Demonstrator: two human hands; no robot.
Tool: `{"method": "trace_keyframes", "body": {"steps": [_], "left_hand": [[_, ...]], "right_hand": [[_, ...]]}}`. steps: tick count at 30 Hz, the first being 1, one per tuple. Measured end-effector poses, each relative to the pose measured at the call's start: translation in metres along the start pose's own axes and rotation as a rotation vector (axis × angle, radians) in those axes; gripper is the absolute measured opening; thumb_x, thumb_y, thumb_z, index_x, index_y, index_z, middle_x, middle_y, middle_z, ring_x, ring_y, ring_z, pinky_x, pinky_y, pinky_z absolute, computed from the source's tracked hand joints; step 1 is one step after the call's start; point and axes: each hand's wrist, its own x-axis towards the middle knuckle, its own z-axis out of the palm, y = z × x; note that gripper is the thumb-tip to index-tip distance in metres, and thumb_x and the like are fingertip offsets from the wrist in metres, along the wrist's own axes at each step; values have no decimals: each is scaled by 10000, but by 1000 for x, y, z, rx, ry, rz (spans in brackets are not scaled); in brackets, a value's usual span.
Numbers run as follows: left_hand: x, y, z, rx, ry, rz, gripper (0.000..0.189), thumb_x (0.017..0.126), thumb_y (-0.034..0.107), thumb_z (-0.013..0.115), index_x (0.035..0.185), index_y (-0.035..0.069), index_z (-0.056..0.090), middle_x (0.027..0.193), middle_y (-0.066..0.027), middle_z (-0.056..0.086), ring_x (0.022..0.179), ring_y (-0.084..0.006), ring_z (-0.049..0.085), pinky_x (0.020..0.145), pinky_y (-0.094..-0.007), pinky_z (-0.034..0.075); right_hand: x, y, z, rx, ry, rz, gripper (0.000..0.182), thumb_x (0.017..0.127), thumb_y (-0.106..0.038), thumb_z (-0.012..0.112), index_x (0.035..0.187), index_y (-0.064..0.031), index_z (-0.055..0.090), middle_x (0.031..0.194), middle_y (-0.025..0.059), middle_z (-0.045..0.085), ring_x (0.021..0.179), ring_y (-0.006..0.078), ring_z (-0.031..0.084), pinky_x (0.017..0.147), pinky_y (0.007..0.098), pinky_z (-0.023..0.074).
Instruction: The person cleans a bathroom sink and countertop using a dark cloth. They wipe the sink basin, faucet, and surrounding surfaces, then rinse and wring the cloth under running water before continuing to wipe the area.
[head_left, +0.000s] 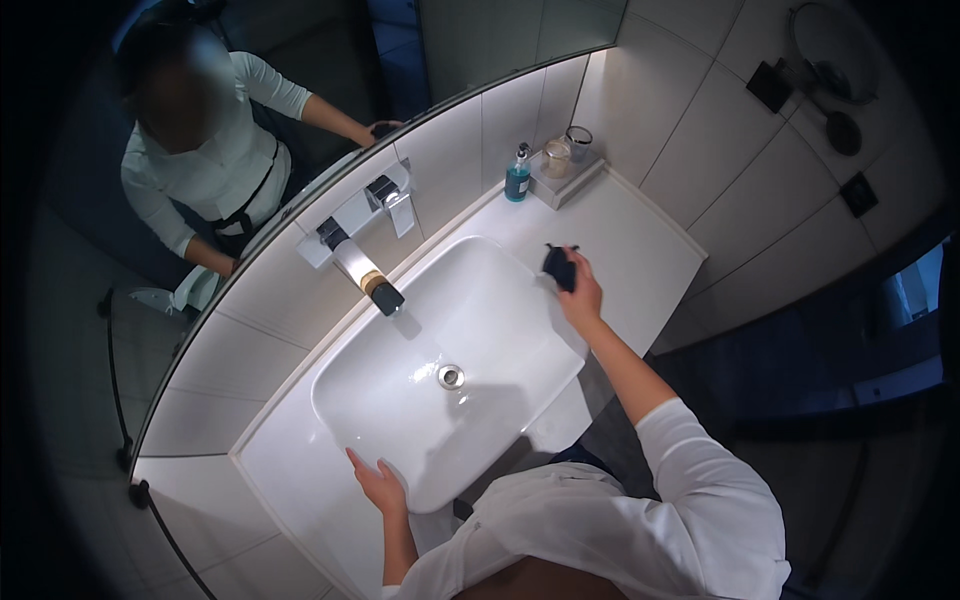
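Observation:
My right hand (582, 292) is closed on a dark, soft-looking item (559, 268), perhaps a cloth, at the right rim of a white washbasin (495, 315). At the basin's left front rim rests my left hand (381, 486), its thumb and fingers apart and nothing in it. A metal drain (451, 376) lies in the basin's floor. Over the back rim juts a wall-mounted spout (367, 277) with a dark tip and a gold-coloured band; a chrome lever handle (397, 210) is beside it.
Behind the counter (630, 225) stands a pump bottle of blue-green liquid (517, 180). Two glass tumblers (556, 159) stand on a grey tray (571, 184) by the wall corner. A large mirror (330, 67) reflects a person. A round mirror (832, 52) is on the right wall.

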Motion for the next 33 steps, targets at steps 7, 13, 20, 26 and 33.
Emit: {"method": "trace_keyframes", "body": {"steps": [7, 13, 20, 26, 33], "left_hand": [[-1, 9, 1, -6, -9, -25, 695, 785, -45, 479, 1419, 14, 199, 1395, -240, 318, 1291, -366, 317, 1068, -378, 252], [-2, 21, -7, 98, 18, -45, 707, 775, -57, 478, 1422, 29, 208, 1344, -236, 376, 1227, -367, 388, 1029, -384, 305], [1, 18, 1, 56, 49, 52, 732, 758, -8, 496, 1430, 83, 223, 1135, -221, 488, 1038, -365, 486, 923, -406, 380], [-2, 2, -4, 93, 62, -42, 740, 754, 20, 512, 1432, 127, 235, 997, -219, 519, 910, -377, 529, 833, -421, 428], [-2, -10, 3, 169, 109, -37, 658, 823, 90, 497, 1429, 147, 248, 935, -212, 526, 857, -374, 538, 799, -424, 434]], "right_hand": [[92, -28, 126, -381, -244, -934, 582, 743, -65, 539, 1312, -87, 422, 1424, 99, 339, 1311, 260, 329, 1022, 383, 324], [91, -67, 112, -695, -697, -932, 773, 769, -309, 589, 1415, -75, 236, 1477, 82, 233, 1387, 232, 139, 1083, 484, 184], [-2, 14, 104, -1240, -613, -834, 682, 886, -497, 386, 1419, -92, 256, 1499, 86, 185, 1395, 226, 112, 1122, 463, 12], [-82, 6, 18, -761, -1309, -305, 524, 850, -478, 447, 1283, -186, 493, 1399, 72, 380, 1319, 233, 302, 1093, 457, 159], [-153, -57, 62, -366, -1521, -296, 427, 776, -396, 599, 1118, -142, 627, 1084, 118, 633, 1011, 290, 588, 857, 381, 460]]}}
